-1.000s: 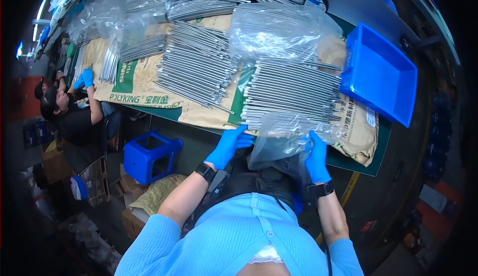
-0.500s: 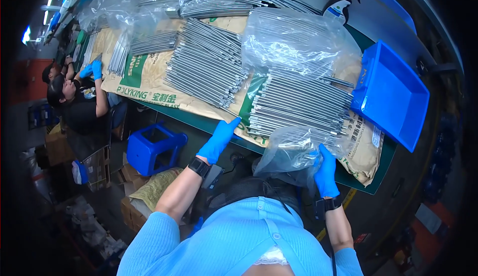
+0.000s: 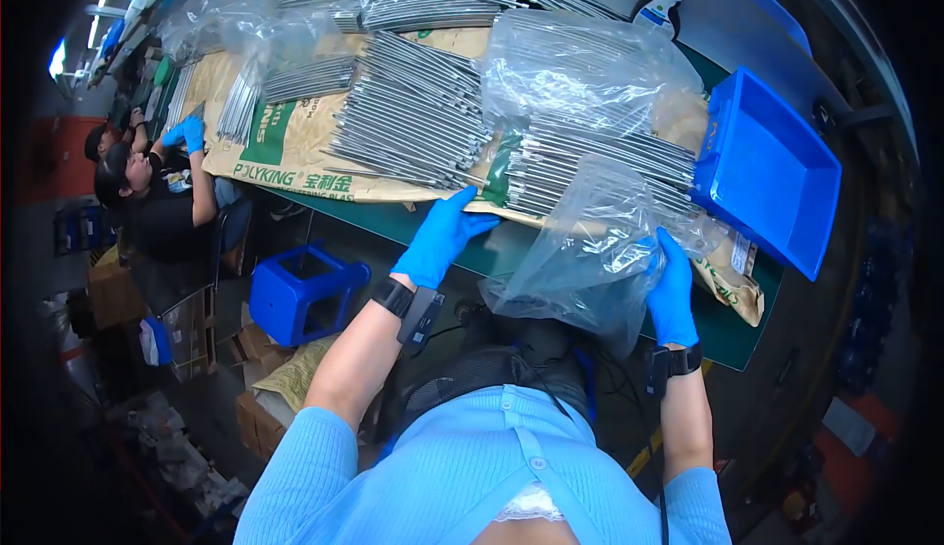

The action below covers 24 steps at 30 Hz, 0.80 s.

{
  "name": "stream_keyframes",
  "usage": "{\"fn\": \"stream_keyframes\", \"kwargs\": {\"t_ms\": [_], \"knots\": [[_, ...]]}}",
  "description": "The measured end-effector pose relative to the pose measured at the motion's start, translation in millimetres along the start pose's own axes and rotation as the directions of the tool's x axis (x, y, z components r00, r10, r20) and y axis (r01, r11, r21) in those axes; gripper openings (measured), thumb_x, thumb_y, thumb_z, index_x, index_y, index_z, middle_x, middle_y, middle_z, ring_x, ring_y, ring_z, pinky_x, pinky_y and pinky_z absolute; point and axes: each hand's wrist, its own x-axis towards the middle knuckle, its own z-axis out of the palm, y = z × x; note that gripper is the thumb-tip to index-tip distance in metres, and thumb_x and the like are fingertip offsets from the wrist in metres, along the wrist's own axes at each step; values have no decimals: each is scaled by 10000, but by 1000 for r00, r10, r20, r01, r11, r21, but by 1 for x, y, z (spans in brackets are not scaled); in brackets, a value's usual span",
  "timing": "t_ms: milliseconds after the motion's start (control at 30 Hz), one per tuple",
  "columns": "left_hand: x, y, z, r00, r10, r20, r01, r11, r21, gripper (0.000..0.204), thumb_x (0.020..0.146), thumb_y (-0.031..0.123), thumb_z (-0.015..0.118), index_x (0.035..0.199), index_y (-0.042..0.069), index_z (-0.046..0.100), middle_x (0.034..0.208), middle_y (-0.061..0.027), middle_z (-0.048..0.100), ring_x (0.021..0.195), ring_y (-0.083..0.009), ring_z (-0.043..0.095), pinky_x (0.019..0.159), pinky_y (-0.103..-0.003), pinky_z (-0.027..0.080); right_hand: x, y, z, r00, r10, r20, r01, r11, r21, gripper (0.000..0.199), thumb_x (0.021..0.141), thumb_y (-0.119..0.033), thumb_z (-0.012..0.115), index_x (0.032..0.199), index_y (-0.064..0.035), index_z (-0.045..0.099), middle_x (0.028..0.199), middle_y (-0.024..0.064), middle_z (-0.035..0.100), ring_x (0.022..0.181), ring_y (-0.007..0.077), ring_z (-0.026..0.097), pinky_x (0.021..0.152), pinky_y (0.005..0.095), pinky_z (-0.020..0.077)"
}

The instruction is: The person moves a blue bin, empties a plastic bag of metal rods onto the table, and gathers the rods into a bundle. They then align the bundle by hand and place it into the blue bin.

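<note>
My right hand [image 3: 672,289], in a blue glove, grips the side of a clear plastic bag [image 3: 590,250]. The bag hangs over the front edge of the table and covers part of a pile of thin metal rods [image 3: 560,176]. My left hand [image 3: 438,240], gloved too, is at the near edge of a brown paper sack [image 3: 393,189] spread under the rods. Its thumb and forefinger are stretched apart, with the fingertips against the sack's edge. Just beyond it lies another pile of metal rods [image 3: 403,102].
A blue plastic bin [image 3: 772,176] stands tilted at the table's right end. More clear plastic [image 3: 590,68] covers rods behind; a spray bottle [image 3: 664,9] stands at the back. A blue stool [image 3: 300,294] is at left on the floor. Another person [image 3: 157,191] works farther left.
The sack's near edge has shifted away from me, baring more green tabletop. My right hand has moved right and slightly up, spreading the bag over the rods. My left thumb has swung out from the forefinger.
</note>
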Motion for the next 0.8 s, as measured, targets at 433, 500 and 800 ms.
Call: {"fn": "stream_keyframes", "kwargs": {"t_ms": [433,500,800], "knots": [[-44,-134,66,697,-293,654,-333,676,658,735,742,235,711,1327,6,331,1350,-182,366,1238,-278,353,1001,-380,324,38,30,-2,988,-151,32,142,971,193,275,866,-119,526,1119,-14,510,1009,110,584,856,215,591,769,324,488],[-25,-181,70,855,102,509,-495,458,739,594,772,250,673,1252,5,422,1234,-210,473,1161,-332,447,931,-390,392,38,40,0,965,-231,127,236,972,-24,285,874,-131,512,1129,-4,507,1038,115,573,865,218,590,783,323,484],[14,-190,52,922,319,220,-376,601,706,205,848,122,485,1021,79,586,960,-206,595,855,-389,579,695,-438,475,13,30,28,982,-124,143,118,992,51,290,885,-176,499,1113,3,507,1030,127,573,904,204,573,831,306,465]]}}
